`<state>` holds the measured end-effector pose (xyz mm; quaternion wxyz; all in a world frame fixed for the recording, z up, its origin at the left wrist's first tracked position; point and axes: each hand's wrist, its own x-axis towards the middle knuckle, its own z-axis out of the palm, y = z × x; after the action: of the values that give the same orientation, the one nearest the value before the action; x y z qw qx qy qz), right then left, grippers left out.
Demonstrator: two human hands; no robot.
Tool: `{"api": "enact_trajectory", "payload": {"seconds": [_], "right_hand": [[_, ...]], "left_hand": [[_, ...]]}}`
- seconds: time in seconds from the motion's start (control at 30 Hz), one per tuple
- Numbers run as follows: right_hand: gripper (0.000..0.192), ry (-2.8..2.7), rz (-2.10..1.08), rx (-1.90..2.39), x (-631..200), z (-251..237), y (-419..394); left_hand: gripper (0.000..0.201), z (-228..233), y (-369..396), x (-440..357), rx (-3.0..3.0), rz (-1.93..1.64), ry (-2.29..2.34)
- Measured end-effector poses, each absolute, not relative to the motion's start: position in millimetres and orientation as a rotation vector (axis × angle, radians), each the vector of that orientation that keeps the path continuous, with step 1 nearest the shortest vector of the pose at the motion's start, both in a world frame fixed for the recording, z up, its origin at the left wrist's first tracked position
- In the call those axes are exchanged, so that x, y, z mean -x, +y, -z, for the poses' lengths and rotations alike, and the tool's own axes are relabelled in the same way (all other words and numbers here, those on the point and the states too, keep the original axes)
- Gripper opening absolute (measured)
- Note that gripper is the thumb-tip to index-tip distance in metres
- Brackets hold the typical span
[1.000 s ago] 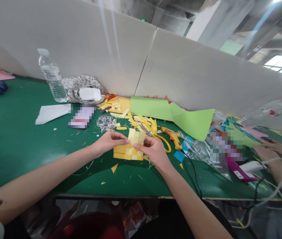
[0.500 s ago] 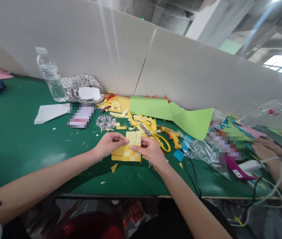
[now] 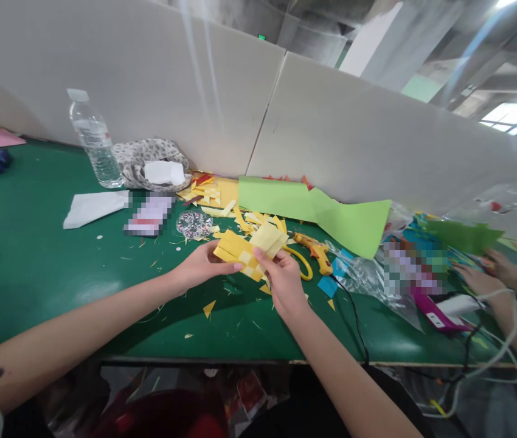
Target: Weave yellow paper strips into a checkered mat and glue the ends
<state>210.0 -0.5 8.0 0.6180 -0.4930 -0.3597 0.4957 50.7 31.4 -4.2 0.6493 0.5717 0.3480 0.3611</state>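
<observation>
Between my two hands is a woven paper piece (image 3: 235,246), with deep yellow strips to the left, pale yellow strips to the upper right and a checked patch where they cross. My left hand (image 3: 201,265) pinches its left side, thumb along the lower edge. On the right, my right hand (image 3: 283,277) grips it near the checked patch, thumb on top. The piece is held tilted over the table. Just behind it lie yellow-handled scissors (image 3: 305,265), mostly covered by the paper and my right hand. Yellow paper scraps (image 3: 210,308) are scattered around.
A yellow glue gun (image 3: 315,250) with a black cord lies to the right, beside clear plastic (image 3: 377,283). Green paper sheets (image 3: 277,198) lean along the partition. A water bottle (image 3: 97,146) and a cloth pouch (image 3: 149,155) stand at back left. A co-worker's hands (image 3: 491,277) are far right.
The woven piece has been lifted and turned, so its pale strips now point to the upper right. My right hand's grip has shifted, with its thumb higher. The co-worker's hands now handle green paper.
</observation>
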Motion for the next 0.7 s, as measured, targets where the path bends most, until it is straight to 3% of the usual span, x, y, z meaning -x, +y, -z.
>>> {"api": "enact_trajectory", "payload": {"seconds": [0.27, 0.7], "right_hand": [[0.053, -0.857, -1.268, 1.279, -210, -10, -4], [0.046, -0.761, -1.262, 1.239, -211, -11, -3]], "left_hand": [[0.035, 9, 43, -47, -1.127, -0.977, 0.873], [0.045, 5, 38, -46, -1.344, -1.124, 0.766]]}}
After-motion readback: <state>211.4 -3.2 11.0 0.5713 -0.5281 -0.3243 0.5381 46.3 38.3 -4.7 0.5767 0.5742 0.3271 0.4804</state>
